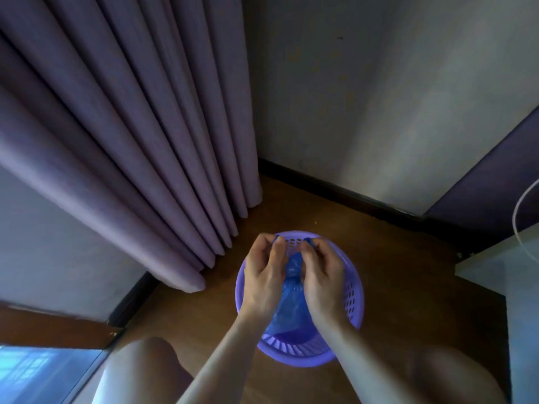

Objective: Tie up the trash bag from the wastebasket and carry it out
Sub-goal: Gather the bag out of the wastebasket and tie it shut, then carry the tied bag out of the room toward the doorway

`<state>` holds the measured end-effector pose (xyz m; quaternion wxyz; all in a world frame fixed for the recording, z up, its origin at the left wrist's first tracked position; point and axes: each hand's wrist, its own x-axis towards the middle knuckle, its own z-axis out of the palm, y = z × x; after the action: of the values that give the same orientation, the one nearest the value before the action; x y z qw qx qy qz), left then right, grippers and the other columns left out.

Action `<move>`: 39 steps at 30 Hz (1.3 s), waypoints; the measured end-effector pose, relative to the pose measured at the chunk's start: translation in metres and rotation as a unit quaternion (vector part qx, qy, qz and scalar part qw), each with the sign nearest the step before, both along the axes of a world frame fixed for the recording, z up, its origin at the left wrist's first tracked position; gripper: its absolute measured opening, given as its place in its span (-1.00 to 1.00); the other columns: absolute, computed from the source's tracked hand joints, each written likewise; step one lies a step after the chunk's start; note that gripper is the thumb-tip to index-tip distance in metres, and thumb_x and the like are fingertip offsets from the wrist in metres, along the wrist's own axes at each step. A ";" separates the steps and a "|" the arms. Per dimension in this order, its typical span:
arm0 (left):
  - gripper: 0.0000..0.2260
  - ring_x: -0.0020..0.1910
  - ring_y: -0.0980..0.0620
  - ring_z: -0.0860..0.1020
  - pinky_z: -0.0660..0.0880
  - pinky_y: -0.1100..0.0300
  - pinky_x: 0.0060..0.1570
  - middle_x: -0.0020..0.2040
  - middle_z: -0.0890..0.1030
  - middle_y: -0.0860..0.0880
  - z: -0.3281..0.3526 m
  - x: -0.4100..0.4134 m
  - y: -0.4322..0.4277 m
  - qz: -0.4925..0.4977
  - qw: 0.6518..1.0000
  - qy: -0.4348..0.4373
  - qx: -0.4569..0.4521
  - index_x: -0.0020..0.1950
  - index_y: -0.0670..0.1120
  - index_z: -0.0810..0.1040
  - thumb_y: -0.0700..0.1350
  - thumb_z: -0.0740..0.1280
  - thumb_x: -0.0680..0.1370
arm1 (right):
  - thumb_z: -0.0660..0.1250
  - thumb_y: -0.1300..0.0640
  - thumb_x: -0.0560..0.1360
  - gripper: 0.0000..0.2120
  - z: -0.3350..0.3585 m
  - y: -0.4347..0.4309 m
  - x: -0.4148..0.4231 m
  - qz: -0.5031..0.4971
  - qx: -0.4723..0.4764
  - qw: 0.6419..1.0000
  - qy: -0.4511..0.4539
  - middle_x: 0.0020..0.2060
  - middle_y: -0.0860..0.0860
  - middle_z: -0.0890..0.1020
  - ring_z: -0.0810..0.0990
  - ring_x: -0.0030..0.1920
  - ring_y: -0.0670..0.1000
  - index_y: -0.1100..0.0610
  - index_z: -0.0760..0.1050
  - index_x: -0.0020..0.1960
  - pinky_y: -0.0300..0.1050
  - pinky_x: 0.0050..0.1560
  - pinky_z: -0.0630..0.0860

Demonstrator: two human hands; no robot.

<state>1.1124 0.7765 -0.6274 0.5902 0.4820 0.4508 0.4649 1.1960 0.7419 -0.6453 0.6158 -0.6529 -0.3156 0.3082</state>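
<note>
A purple perforated plastic wastebasket (353, 295) stands on the wooden floor below me. A blue trash bag (291, 304) sits inside it, its neck gathered and twisted up between my hands. My left hand (264, 275) pinches one blue end of the bag at the far rim. My right hand (322, 272) pinches the other end beside it. Both hands hover over the basket's middle, fingers curled on the plastic. The bag's lower part is hidden by my wrists.
Purple curtains (131, 147) hang to the floor at the left. A grey wall (364, 112) with a dark baseboard closes the corner behind the basket. A white furniture edge (501, 258) and a thin white cable stand at the right. My knees frame the bottom.
</note>
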 end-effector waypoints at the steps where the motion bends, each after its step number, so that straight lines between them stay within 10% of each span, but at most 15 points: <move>1: -0.77 -0.47 0.13 0.28 0.24 0.25 -0.47 -0.46 0.36 0.09 0.005 0.002 0.001 -0.002 1.000 0.007 0.002 -0.12 -0.30 0.38 -0.18 0.21 0.67 | 0.25 0.24 0.62 -0.78 0.005 -0.001 0.000 -0.008 0.000 1.000 0.002 -0.35 0.09 0.62 0.58 -0.36 0.08 0.13 0.53 -0.18 0.00 -0.35 0.51; 5: -0.78 -0.43 0.10 0.36 0.30 0.19 -0.41 -0.45 0.42 0.07 0.068 0.007 -0.001 -0.003 0.999 0.046 -0.006 -0.17 -0.22 0.45 -0.15 0.26 0.64 | 0.26 0.25 0.62 -0.83 0.064 -0.003 0.001 -0.016 -0.008 1.000 0.011 -0.30 0.02 0.68 0.65 -0.31 -0.07 0.16 0.57 -0.10 -0.22 -0.30 0.55; 9: -0.81 -0.42 0.12 0.35 0.30 0.17 -0.38 -0.45 0.41 0.09 0.174 0.002 -0.004 0.013 0.997 0.049 -0.059 -0.29 0.04 0.50 -0.07 0.29 0.54 | 0.29 0.13 0.61 -0.83 0.169 0.001 0.004 -0.018 -0.029 0.999 -0.003 -0.29 0.06 0.67 0.67 -0.25 0.09 0.11 0.56 -0.13 0.08 -0.21 0.63; 23: -0.80 -0.44 0.00 0.30 0.30 0.10 -0.40 -0.48 0.32 -0.02 0.569 -0.041 -0.026 0.061 0.995 0.036 -0.071 -0.29 -0.16 0.44 -0.08 0.30 0.47 | 0.26 0.06 0.55 -0.77 0.556 -0.024 -0.011 -0.013 -0.004 0.997 -0.073 -0.38 -0.03 0.60 0.55 -0.34 -0.06 0.18 0.54 -0.17 -0.09 -0.25 0.50; 39: -0.79 -0.43 0.15 0.39 0.38 0.25 -0.37 -0.48 0.47 0.11 0.647 -0.135 -0.061 0.150 0.988 0.046 0.000 -0.26 -0.18 0.48 -0.21 0.30 0.58 | 0.23 0.04 0.55 -0.77 0.642 -0.034 -0.097 0.066 0.015 0.997 -0.049 -0.46 -0.16 0.52 0.47 -0.37 -0.02 0.09 0.51 -0.23 0.02 -0.25 0.46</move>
<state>0.9770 0.7151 0.0193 0.4922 0.4297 0.5446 0.5258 1.0991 0.7076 -0.0034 0.5876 -0.6358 -0.3920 0.3111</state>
